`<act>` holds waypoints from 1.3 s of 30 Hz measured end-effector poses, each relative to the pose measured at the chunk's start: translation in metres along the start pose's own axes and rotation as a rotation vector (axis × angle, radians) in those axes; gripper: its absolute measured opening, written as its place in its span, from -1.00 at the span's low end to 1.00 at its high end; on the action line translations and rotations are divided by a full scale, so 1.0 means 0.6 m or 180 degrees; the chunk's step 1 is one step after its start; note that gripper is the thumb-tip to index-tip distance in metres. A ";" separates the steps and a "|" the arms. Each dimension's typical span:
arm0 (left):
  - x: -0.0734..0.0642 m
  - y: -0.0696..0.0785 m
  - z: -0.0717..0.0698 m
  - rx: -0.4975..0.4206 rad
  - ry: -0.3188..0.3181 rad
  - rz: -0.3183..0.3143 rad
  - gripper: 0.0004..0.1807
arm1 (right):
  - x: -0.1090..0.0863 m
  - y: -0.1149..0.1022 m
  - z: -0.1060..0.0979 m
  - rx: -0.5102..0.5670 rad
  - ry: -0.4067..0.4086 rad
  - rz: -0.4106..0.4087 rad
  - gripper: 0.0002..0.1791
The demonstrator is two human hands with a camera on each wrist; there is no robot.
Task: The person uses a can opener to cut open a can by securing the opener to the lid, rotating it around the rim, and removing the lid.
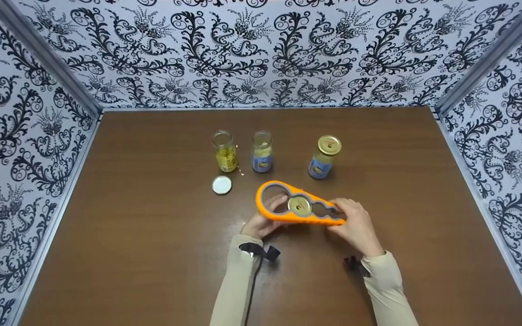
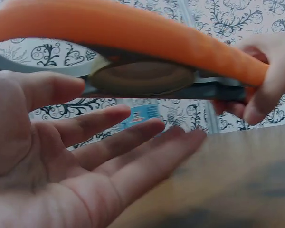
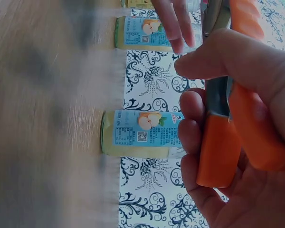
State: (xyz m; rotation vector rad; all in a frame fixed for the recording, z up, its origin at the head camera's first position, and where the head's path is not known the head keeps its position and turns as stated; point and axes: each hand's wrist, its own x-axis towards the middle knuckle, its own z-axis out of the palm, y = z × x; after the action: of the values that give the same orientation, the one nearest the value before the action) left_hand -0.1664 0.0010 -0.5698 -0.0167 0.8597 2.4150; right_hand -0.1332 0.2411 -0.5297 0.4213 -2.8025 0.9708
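My right hand (image 1: 355,225) grips the handle end of an orange jar opener (image 1: 304,219) with grey inner edges. A gold jar lid (image 1: 299,206) sits in the opener's middle opening; its underside shows in the left wrist view. Below the opener's wide looped end is my left hand (image 1: 259,224), palm up with fingers stretched out under the lid (image 2: 142,77). Its thumb is close to the lid's edge; whether it touches cannot be told. The opener is held above the table, with no jar under the lid.
A lidless jar with a yellow label (image 1: 227,158) and a lidless blue-labelled jar (image 1: 262,156) stand behind the hands. Farther right, another blue-labelled jar (image 1: 321,165) wears a gold lid. A loose lid (image 1: 221,185) lies white side up on the brown table (image 1: 152,253). Patterned walls enclose it.
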 end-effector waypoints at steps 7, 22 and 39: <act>0.000 -0.008 0.003 -0.0295 -0.0393 -0.0048 -0.39 | 0.008 0.002 0.009 0.0006 0.0100 -0.0107 -0.46; 0.000 -0.010 0.004 -0.0413 -0.0361 -0.0186 -0.03 | 0.011 -0.004 0.019 -0.0074 -0.0002 -0.0149 -0.49; -0.006 0.009 -0.017 0.0475 -0.0310 0.0056 -0.57 | 0.003 0.002 0.000 -0.0079 0.0312 -0.0161 -0.48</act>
State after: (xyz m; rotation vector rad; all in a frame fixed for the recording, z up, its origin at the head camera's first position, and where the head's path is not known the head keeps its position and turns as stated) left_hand -0.1677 -0.0105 -0.5743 0.1647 0.9959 2.3405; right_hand -0.1351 0.2413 -0.5301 0.4274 -2.7001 0.9194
